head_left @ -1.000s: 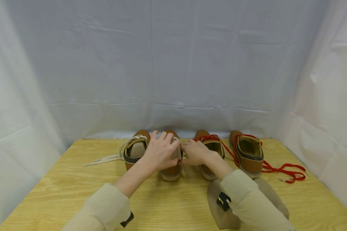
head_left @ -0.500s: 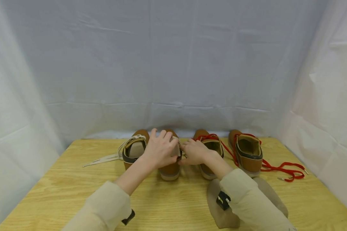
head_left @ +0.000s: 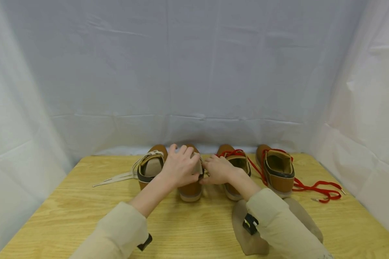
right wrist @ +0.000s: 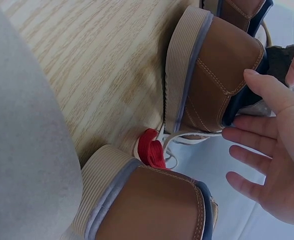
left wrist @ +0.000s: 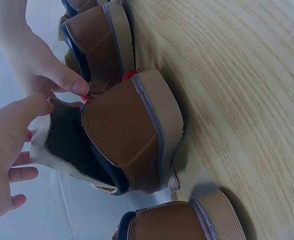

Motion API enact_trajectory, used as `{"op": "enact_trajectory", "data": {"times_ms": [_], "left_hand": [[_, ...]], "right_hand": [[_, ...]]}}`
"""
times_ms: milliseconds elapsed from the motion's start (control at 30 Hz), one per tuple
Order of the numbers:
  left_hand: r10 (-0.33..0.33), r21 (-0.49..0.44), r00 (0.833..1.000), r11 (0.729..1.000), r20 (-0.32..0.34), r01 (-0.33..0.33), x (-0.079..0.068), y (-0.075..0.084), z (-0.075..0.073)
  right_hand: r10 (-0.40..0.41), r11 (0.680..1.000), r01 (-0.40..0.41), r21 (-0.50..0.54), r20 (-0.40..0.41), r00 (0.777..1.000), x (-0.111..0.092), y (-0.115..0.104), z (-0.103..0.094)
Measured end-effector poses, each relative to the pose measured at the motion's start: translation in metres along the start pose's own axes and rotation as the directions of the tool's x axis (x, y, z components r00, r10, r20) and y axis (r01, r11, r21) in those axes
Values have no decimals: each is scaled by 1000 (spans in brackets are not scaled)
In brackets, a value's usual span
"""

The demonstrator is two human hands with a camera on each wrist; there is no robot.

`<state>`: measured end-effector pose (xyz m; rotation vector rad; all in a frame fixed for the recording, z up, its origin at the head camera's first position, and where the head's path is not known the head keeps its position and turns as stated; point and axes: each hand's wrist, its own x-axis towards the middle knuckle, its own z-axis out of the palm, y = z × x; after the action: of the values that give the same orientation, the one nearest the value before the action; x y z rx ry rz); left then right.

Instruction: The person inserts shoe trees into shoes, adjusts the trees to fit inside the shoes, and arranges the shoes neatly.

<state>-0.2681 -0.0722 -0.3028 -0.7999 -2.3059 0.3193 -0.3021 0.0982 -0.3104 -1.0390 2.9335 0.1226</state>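
Note:
Second from the left stands a brown shoe (head_left: 190,190) with pale laces, heel towards me. An insole (left wrist: 69,137), dark on the face seen here with a pale edge, pokes up tilted from its opening. My left hand (head_left: 179,169) pinches the insole's raised end, thumb on the near edge and fingers behind. At the right side of the same shoe is my right hand (head_left: 221,171). Its thumb (right wrist: 264,85) touches the collar, and its fingers (right wrist: 254,140) extend along the shoe's side. The inside of the shoe is mostly hidden by the hands.
To the left is another pale-laced shoe (head_left: 146,183) with a beige insole (head_left: 153,168) inside. Two red-laced shoes stand rightward, a near one (head_left: 231,192) and a far one (head_left: 280,185). Red laces (head_left: 324,192) trail right. Beige insoles (head_left: 251,244) lie partly under my right sleeve.
The left thumb has shifted slightly up along the insole, uncovering more of the shoe's heel. Otherwise both hands stay nearly in place and the shoes have not moved.

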Motion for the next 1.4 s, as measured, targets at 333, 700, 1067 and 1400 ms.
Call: {"op": "enact_trajectory", "data": {"times_ms": [333, 700, 1067, 1400], "left_hand": [[9, -19, 1000, 1000, 26, -9, 2, -2, 2], [9, -18, 1000, 1000, 11, -9, 4, -3, 2], [-21, -15, 994, 1000, 104, 22, 5, -5, 2], [-6, -7, 998, 1000, 69, 6, 4, -5, 9]], "right_hand": [[5, 1000, -5, 4, -2, 1000, -1, 0, 0], [0, 1000, 0, -2, -7, 1000, 0, 1, 1], [-2, 1000, 2, -2, 7, 1000, 1, 2, 0], [13, 1000, -13, -2, 12, 1000, 1, 2, 1]]}}
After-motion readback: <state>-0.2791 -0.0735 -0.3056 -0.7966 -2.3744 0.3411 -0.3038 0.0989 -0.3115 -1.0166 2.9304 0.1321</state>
